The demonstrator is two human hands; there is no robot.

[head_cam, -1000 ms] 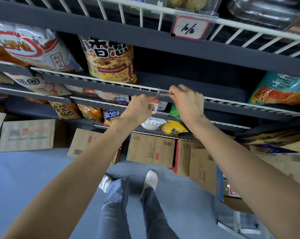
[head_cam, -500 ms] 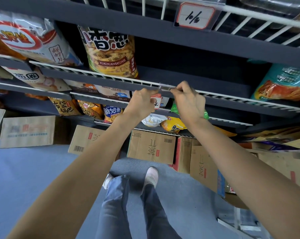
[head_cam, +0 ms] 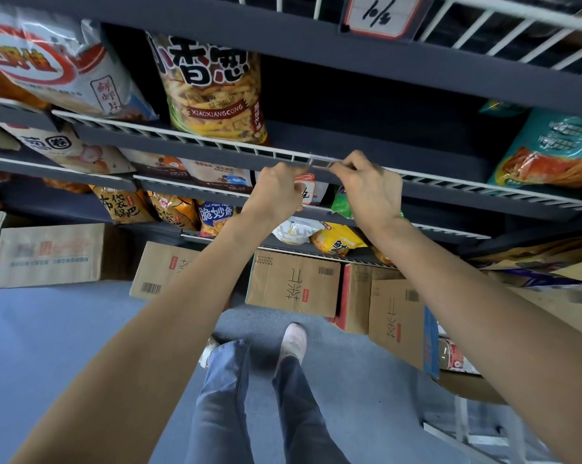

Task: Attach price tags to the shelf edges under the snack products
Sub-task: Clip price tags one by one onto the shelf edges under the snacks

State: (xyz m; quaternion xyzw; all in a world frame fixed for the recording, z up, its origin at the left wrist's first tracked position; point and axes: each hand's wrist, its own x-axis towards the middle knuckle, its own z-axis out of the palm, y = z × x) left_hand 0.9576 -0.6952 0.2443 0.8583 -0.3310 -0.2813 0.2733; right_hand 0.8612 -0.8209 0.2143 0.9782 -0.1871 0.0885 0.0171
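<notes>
Both hands' fingers curled, pinching price tag on shelf edge.

single head-worn wide-angle view, facing forward and down, close to white wire shelf edge

"XIAOXIANGCONG" on the yellow snack bag; handwritten "10/2" on the upper price tag.
</notes>
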